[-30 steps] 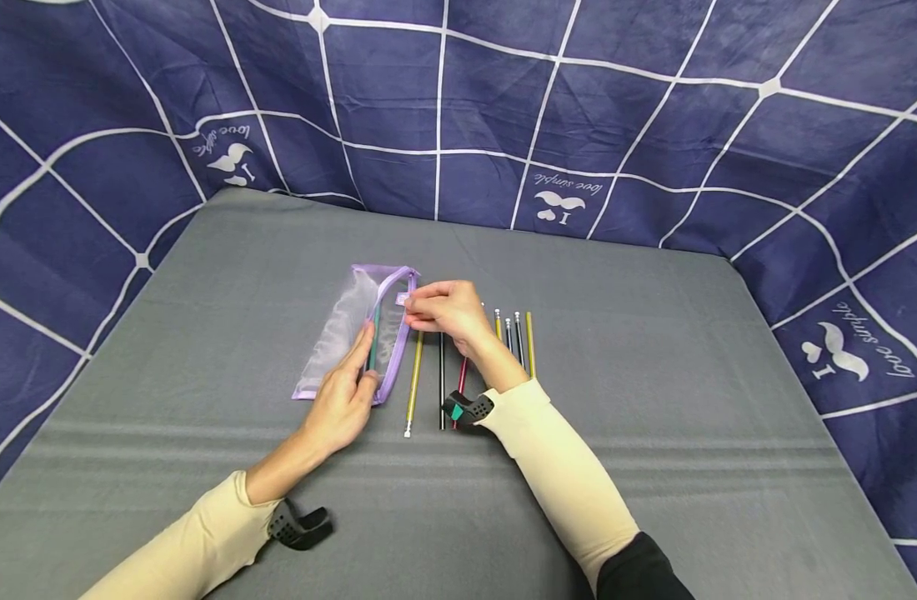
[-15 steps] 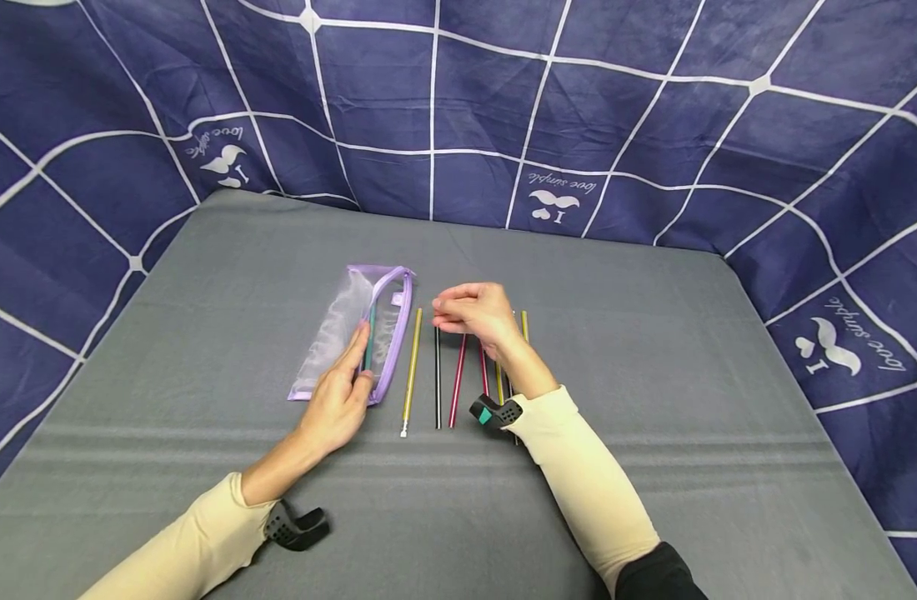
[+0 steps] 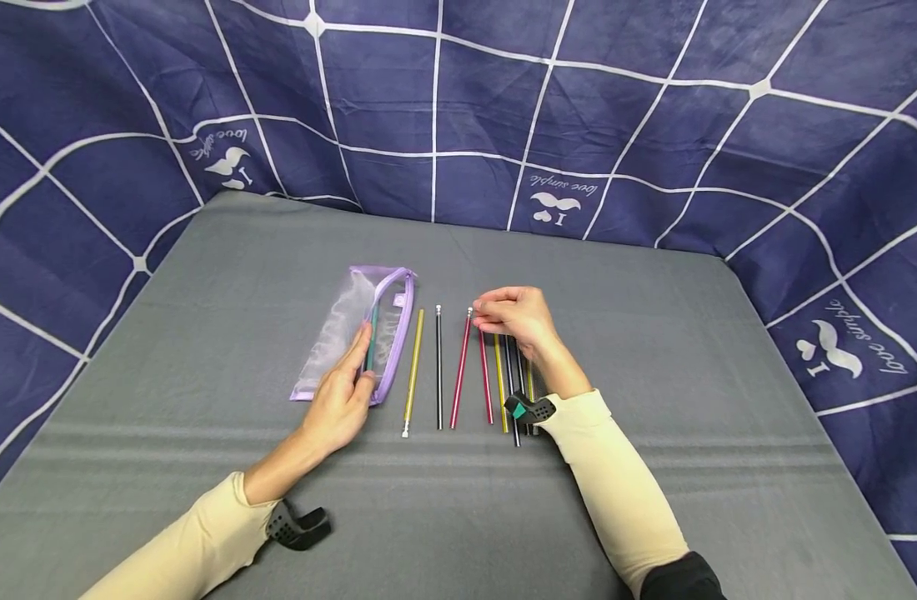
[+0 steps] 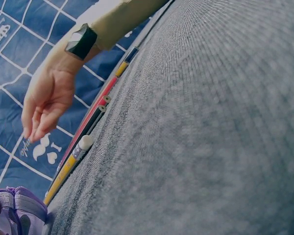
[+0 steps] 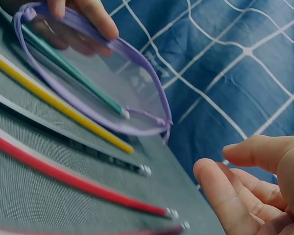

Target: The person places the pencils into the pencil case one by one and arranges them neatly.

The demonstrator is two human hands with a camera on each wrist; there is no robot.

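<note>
A sheer, limp mesh pouch (image 3: 331, 342) lies left of a row of slim pencils (image 3: 461, 371), a green pencil (image 3: 373, 333) inside its open mouth. Likely light and floppy, it calls for steadying at the purple rim, where the left hand (image 3: 342, 400) keeps its grip. The right hand (image 3: 517, 317), thumb and forefinger slightly apart, holds nothing above the stiff, probably roll-prone pencils, best pinched mid-shaft. Soft grey cloth (image 3: 653, 375) covers the bench.
</note>
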